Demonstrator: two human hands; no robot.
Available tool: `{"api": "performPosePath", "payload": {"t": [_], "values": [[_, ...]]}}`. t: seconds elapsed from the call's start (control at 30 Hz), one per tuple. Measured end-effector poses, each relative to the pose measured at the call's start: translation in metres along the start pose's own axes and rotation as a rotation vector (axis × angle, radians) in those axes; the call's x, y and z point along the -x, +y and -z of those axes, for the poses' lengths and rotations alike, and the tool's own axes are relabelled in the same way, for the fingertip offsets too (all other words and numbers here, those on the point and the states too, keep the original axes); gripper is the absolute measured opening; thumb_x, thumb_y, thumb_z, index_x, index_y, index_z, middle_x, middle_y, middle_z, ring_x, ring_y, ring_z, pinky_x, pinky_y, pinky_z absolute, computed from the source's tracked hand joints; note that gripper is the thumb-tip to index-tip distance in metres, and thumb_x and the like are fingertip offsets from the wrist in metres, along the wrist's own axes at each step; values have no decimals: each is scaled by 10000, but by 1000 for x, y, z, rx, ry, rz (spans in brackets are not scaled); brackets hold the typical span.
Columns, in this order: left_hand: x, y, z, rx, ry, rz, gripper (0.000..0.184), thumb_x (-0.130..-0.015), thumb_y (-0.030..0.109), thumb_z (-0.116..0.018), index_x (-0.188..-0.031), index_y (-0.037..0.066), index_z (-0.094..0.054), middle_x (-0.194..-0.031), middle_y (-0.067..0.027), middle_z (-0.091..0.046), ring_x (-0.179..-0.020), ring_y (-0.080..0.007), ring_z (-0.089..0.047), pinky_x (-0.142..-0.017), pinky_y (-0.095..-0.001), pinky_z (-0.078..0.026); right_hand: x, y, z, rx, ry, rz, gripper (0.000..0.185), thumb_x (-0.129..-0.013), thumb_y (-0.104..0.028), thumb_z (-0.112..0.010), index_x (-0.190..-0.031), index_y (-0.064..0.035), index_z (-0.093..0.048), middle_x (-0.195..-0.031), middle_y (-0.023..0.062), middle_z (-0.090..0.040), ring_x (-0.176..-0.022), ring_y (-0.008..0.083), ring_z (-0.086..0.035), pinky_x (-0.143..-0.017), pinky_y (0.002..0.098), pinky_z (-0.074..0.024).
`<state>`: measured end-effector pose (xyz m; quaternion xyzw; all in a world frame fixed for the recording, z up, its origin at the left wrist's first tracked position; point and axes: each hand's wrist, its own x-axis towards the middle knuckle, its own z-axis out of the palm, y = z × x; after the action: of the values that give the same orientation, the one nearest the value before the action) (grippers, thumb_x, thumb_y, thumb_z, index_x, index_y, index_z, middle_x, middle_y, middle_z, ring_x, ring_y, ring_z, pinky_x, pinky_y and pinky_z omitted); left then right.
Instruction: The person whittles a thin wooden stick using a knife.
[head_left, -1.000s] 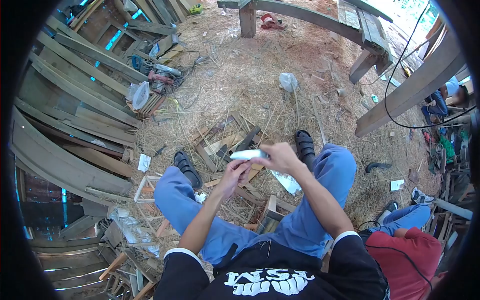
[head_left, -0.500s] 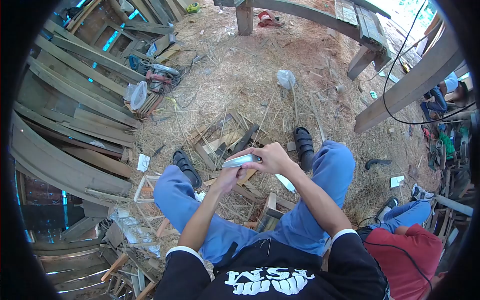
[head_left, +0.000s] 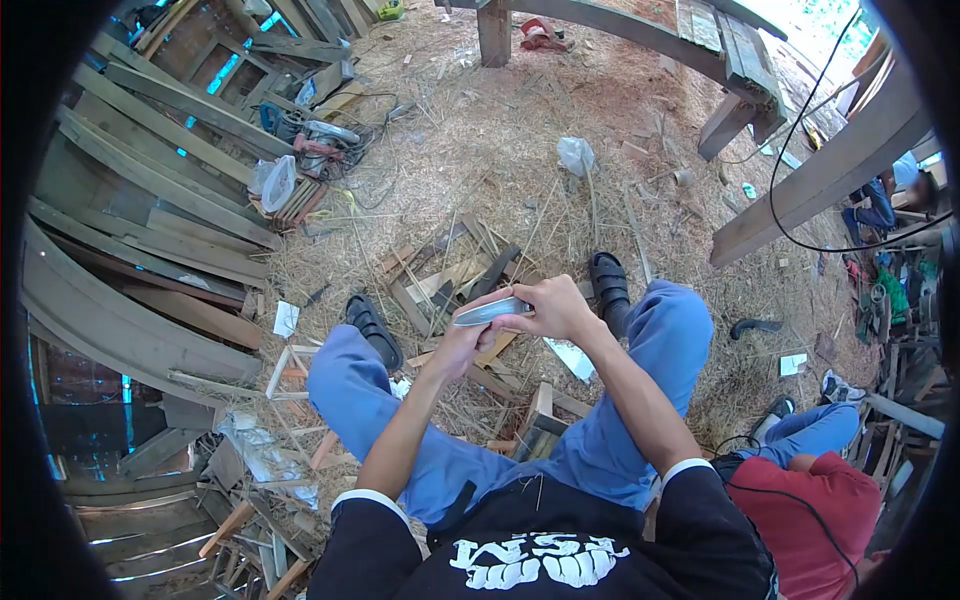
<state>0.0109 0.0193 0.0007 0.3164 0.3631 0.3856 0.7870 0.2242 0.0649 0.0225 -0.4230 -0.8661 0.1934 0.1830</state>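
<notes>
Head view, looking down over the lap. A flat, silvery, tapering piece [head_left: 492, 312] is held up between the knees, over the littered ground. Right hand [head_left: 558, 308] closed on its right-hand end, thumb on the near side, fingers on the far side. Left hand [head_left: 462, 350] curled close in under the other end, touching it; cannot tell whether it grips the piece or only steadies it. Hands near each other, piece slanting slightly, narrow tip to the left.

Ground [head_left: 470, 130]: wood dust, straw, offcuts. Scrap wood [head_left: 430, 290] heaped between the feet, just beyond the hands. A white sheet [head_left: 568, 360] lies below the right wrist; a wooden block [head_left: 540, 430] sits closer in, between the thighs. Dark sandals [head_left: 372, 330] on both feet.

Left side: long planks [head_left: 160, 170] stacked; a circular saw [head_left: 322, 145] beside them, a pale plastic bag [head_left: 280, 185] near it. Another clear bag [head_left: 576, 157] lies ahead. Right side: a person in a red shirt [head_left: 800, 520], seated low; dark cable [head_left: 812, 510] across the shirt.
</notes>
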Motion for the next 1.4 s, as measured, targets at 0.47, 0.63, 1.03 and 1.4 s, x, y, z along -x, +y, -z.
{"api": "performPosePath", "payload": {"t": [0.47,0.63,1.03,1.4], "values": [[18,8,-4,-77,64,-19,400,-1035,157,-545,-1426,76,-532,-782,45,-473,-598,-29,-355,-502,-196,-273,-2,18,18,-145,240,-196,588,-891,-630,-637,-858,-45,-688,-629,176,-637,-620,366,-677,-601,459,-520],[10,-6,0,-55,145,-28,240,-1033,169,-554,-1236,52,-607,-729,44,-458,-586,-37,-357,-502,-212,-267,0,3,6,-89,14,-133,586,-900,-628,-621,-861,-45,-659,-624,188,-623,-627,386,-663,-588,468,-503],[4,-11,-1,-99,99,-80,411,-1023,172,-621,-1413,62,-559,-714,68,-478,-567,-20,-334,-511,-213,-268,-2,-9,-2,-123,-41,-39,577,-898,-629,-608,-1045,-86,-732,-659,181,-657,-639,373,-676,-612,460,-535],[1,-12,-1,-113,120,-74,417,-1007,173,-646,-1403,65,-572,-697,78,-452,-568,-20,-324,-512,-220,-258,0,-6,-3,-118,-24,-16,540,-893,-631,-624,-1152,-170,-731,-597,158,-603,-578,348,-644,-560,458,-489]]}}
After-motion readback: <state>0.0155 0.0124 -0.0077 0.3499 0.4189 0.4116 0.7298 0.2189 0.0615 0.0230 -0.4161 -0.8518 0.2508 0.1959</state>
